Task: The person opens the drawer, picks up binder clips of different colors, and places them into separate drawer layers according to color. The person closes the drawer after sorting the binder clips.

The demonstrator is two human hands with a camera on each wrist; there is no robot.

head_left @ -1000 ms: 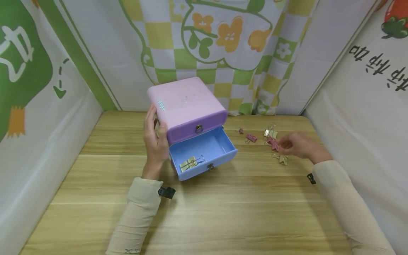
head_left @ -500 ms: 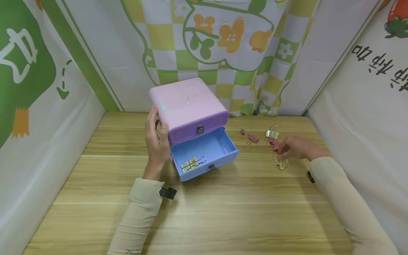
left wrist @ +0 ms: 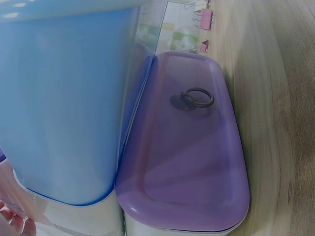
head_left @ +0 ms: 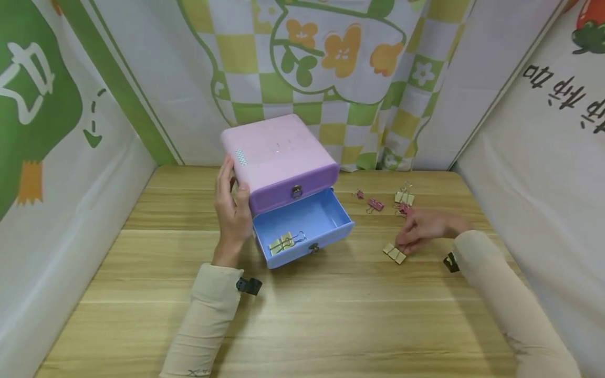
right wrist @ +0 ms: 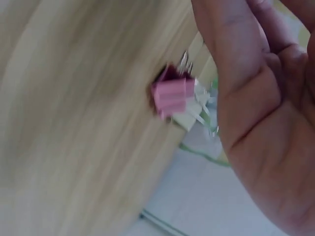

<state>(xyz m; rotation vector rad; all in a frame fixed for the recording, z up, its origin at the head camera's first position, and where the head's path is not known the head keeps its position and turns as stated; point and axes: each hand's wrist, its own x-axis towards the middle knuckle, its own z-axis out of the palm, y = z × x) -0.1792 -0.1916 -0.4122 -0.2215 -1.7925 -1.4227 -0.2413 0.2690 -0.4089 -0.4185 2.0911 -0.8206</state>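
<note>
My left hand (head_left: 232, 215) rests against the left side of a small pink drawer box (head_left: 279, 149), its fingers fairly straight. The purple upper drawer (head_left: 309, 186) is closed and has a ring pull (left wrist: 197, 97). Below it the blue drawer (head_left: 326, 231) is pulled out, and a gold binder clip (head_left: 282, 243) lies inside. To the right, my right hand (head_left: 422, 229) pinches another gold binder clip (head_left: 394, 253) low over the table. A pink binder clip (right wrist: 172, 93) is just beyond that hand; the right wrist view is blurred and hides the pinched clip.
Behind the right hand lies a further gold binder clip (head_left: 404, 197). Between it and the box are a pink binder clip (head_left: 375, 205) and a tiny pink one (head_left: 360, 194). A patterned curtain (head_left: 331, 105) closes off the wooden table's (head_left: 331, 325) back edge.
My right hand has picked up a gold binder clip from the right-hand group and moved it left and toward me. The left hand and drawer box look unmoved.
</note>
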